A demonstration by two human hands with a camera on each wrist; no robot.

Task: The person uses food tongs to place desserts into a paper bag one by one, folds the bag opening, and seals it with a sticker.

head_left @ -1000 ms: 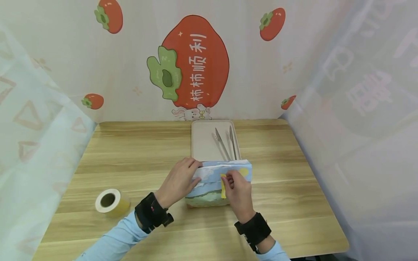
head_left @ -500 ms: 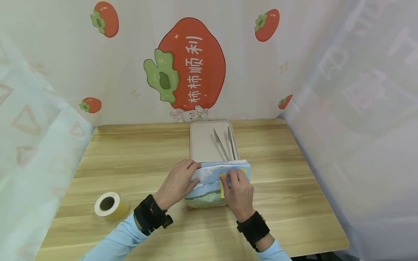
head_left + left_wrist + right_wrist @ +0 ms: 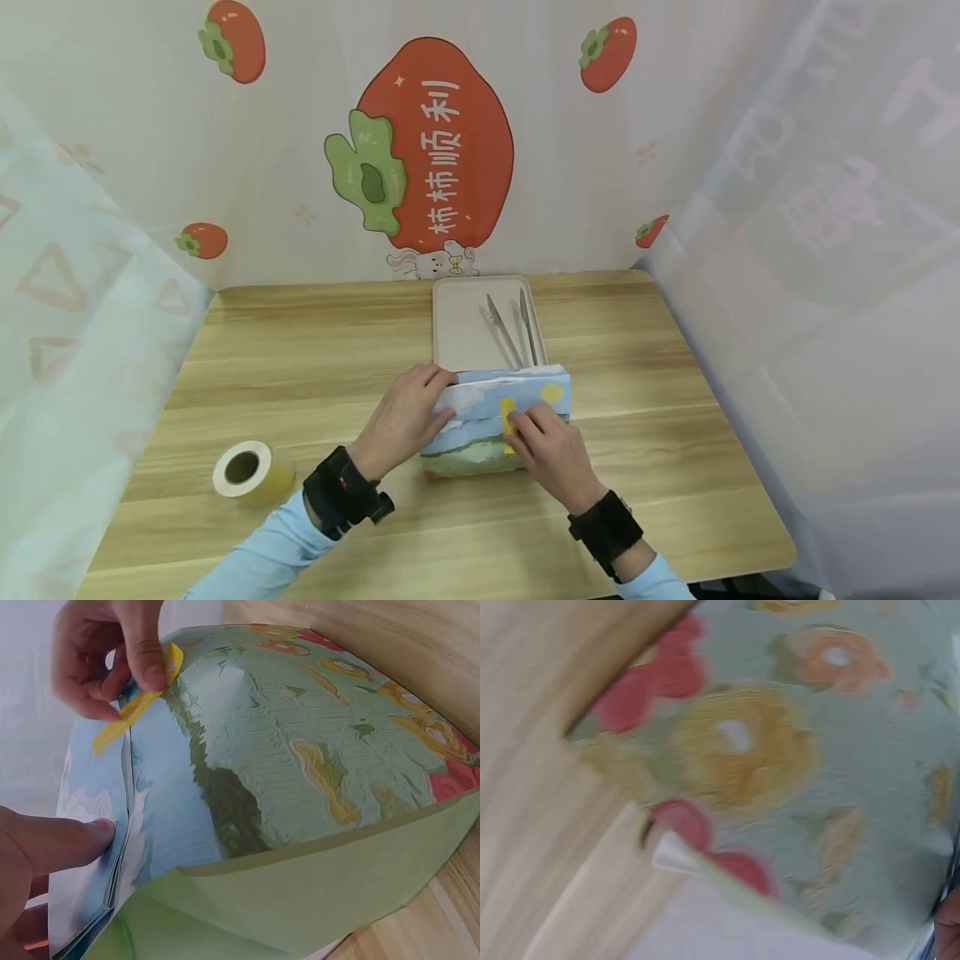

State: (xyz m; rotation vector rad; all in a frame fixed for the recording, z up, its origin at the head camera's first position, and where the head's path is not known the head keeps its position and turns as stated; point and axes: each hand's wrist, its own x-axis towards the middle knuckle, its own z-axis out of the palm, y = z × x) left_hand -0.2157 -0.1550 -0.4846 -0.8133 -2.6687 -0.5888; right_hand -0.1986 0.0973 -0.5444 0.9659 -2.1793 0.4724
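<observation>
A paper bag (image 3: 472, 457) painted with sky, hills and flowers lies on the table, its top folded over toward the person. My left hand (image 3: 401, 412) grips the fold at its left end, thumb (image 3: 82, 840) on the front and fingers behind. A short strip of yellow tape (image 3: 507, 407) crosses the fold's edge onto the bag's front. On this strip rest the thumb and fingers of my right hand (image 3: 558, 457), with the thumb near its lower end in the left wrist view. Mostly flowers and the bag's edge show in the right wrist view.
A roll of yellow tape (image 3: 277, 483) stands to the left on the wooden table (image 3: 315, 333). Behind the bag lies a beige tray (image 3: 459, 321) with two slim metal utensils (image 3: 528, 325). Printed curtains (image 3: 300, 150) enclose the back and sides.
My right hand has shifted down and right along the tape strip, its fingers less bunched, exposing the yellow sun print and the strip's upper end. My left hand keeps its hold on the fold.
</observation>
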